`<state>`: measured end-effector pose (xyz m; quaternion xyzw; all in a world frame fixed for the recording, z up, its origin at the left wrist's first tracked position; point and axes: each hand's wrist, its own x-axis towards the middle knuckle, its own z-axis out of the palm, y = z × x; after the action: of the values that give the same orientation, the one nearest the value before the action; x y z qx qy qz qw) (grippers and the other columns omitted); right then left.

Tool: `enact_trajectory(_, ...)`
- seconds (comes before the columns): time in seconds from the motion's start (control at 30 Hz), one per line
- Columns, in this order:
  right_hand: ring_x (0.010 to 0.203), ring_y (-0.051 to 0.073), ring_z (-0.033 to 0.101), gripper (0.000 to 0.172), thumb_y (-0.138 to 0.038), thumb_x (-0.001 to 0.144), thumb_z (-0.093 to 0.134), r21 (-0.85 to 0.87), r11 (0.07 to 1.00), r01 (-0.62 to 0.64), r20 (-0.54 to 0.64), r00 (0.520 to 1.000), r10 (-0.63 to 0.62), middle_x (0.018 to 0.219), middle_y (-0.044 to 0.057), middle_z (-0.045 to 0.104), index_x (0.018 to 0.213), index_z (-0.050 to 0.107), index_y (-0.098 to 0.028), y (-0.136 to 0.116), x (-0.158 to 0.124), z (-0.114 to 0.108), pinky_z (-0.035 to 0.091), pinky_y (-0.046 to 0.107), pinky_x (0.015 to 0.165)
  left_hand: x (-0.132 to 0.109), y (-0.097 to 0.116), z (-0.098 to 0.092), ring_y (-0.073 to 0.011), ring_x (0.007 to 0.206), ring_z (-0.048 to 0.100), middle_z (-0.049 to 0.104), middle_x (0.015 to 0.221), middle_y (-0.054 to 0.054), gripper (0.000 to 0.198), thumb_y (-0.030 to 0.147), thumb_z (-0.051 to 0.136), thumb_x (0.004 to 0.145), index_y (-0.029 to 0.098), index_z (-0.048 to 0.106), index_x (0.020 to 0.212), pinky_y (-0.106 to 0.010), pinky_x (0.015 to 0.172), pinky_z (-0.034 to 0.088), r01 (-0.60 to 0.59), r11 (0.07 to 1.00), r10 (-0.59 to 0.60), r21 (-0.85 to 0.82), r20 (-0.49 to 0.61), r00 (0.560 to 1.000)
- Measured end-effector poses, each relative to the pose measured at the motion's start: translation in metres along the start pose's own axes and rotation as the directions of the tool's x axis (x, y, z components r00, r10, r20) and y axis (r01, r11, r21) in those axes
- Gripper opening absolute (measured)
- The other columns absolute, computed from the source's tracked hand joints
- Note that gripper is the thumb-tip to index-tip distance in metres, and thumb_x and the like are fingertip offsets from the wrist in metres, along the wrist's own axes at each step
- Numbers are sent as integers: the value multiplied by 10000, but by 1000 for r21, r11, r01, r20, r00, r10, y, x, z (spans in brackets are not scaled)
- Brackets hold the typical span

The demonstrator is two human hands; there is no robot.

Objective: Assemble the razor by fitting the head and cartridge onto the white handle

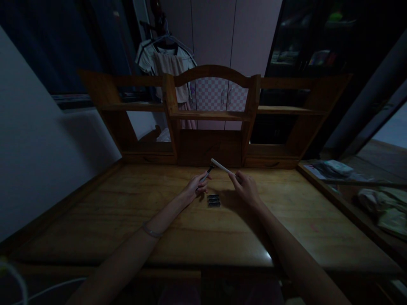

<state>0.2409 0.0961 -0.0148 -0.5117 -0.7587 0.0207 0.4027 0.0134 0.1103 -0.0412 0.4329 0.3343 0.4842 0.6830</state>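
My left hand (pixel 196 187) is closed around the grey handle of a razor (pixel 205 176), whose dark head points up and away from me. In my right hand (pixel 244 186) is a slim white stick (pixel 221 165), gripped at its near end and slanting up to the left. The stick's far tip is close to the razor's head; I cannot tell whether they touch. On the wooden desk, just below and between both hands, lies a small clear pack of dark bars (pixel 214 201) that look like razor cartridges.
A wooden shelf unit (pixel 210 114) stands along the desk's (pixel 127 220) back edge. Clothes on hangers (pixel 168 59) hang behind it, in front of a pale wardrobe (pixel 213 34). Right of the desk are papers (pixel 337 168) and cloth (pixel 388 209). A white cable (pixel 54 288) runs at lower left.
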Motion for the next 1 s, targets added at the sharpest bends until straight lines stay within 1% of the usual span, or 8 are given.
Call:
enact_trajectory(0.1,529,118,491,435,-520,936,367,2,999,44,41,998,-44,599,5,559,704,523,-187,-2,-2,2,237,242,519,-3,0,3,-37,293,185,206,431,127,319,471,535,837,155,577,854,-217,433,469,-1,1000,1,-12,-15,1000)
enact_trajectory(0.2,528,121,490,438,-524,935,366,-44,998,37,44,998,-35,593,6,556,706,530,-188,1,-4,4,218,245,510,-6,1,7,-36,291,182,203,429,128,295,454,535,838,162,574,850,-211,430,460,14,1000,-14,-13,-7,1000)
enact_trajectory(0.37,524,137,494,382,-461,958,342,-168,982,-86,-108,992,68,617,25,579,816,562,-184,13,-4,5,203,257,518,-10,1,9,-38,290,187,197,426,126,288,443,530,837,160,581,842,-214,426,460,18,1000,-18,-5,2,1000)
enact_trajectory(0.47,521,141,500,356,-441,965,332,-186,977,-109,-149,986,81,624,29,587,888,563,-182,17,-3,3,203,256,517,-11,1,6,-38,297,186,203,432,125,299,455,529,835,160,578,836,-217,428,467,-16,1000,17,-19,9,1000)
enact_trajectory(0.63,543,156,531,380,-464,966,312,-156,984,-85,-125,990,66,647,43,609,930,566,-184,15,-6,3,222,253,516,-10,0,6,-37,291,175,196,420,128,312,466,535,826,157,578,827,-209,414,457,6,1000,-6,-2,-4,1000)
enact_trajectory(0.77,544,151,543,387,-465,967,311,-143,987,-68,-117,992,51,624,31,594,896,565,-183,9,-7,3,229,246,511,-10,2,9,-36,291,180,197,419,129,317,475,537,822,160,571,829,-210,407,454,4,1000,-4,21,-12,1000)
enact_trajectory(0.9,523,138,533,372,-463,963,326,-128,992,-5,-106,994,-8,620,20,589,875,558,-186,2,5,-6,234,235,506,-8,3,7,-39,296,179,198,414,130,303,468,528,831,167,560,829,-208,413,455,-9,999,9,31,3,1000)
enact_trajectory(1.0,515,133,525,355,-462,951,357,-138,989,47,-105,993,-61,626,22,590,862,555,-181,6,15,-12,241,234,511,-4,1,4,-42,297,179,201,418,129,314,481,513,837,170,560,841,-214,416,454,-8,1000,7,26,25,1000)
